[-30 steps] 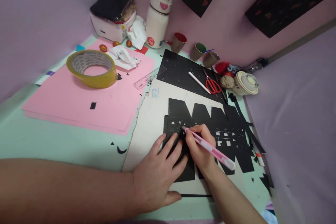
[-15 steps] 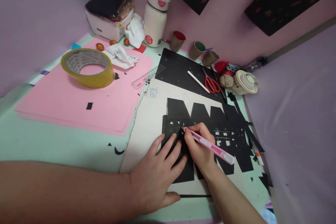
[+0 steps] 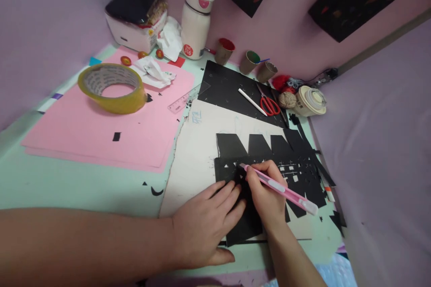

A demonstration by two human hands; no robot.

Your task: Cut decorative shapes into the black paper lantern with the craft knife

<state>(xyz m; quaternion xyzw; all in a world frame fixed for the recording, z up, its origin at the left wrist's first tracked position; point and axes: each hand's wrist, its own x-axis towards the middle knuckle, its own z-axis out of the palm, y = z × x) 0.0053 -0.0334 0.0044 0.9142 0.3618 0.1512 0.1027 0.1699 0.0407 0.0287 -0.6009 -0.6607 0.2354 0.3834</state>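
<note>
My left hand [image 3: 208, 217] lies flat on the lower left of a black paper cutout [image 3: 232, 145], fingers stretched and a little apart. The cutout has flared tabs along its edges and small triangular and square holes. A pink utility knife [image 3: 283, 189] is gripped like a pen in my right hand [image 3: 267, 193]. Its blade tip is at the paper near the small triangles, just above my left fingertips; whether it pierces the paper I cannot tell. Under the cutout is a white board [image 3: 188, 157] with a ragged left edge.
A yellow tape roll [image 3: 112, 89] stands on pink paper sheets [image 3: 84, 130] at left. Behind are a clear ruler [image 3: 183, 101], a black sheet [image 3: 218, 85], a white pen [image 3: 252, 102], red scissors [image 3: 269, 105], a bottle [image 3: 196, 22] and small paint cups [image 3: 224, 51]. Black scraps lie about.
The black cutout has shifted and turned slightly on the board, its left part now lower and further right. Both hands and the knife have moved a little right; the view has also shifted slightly.
</note>
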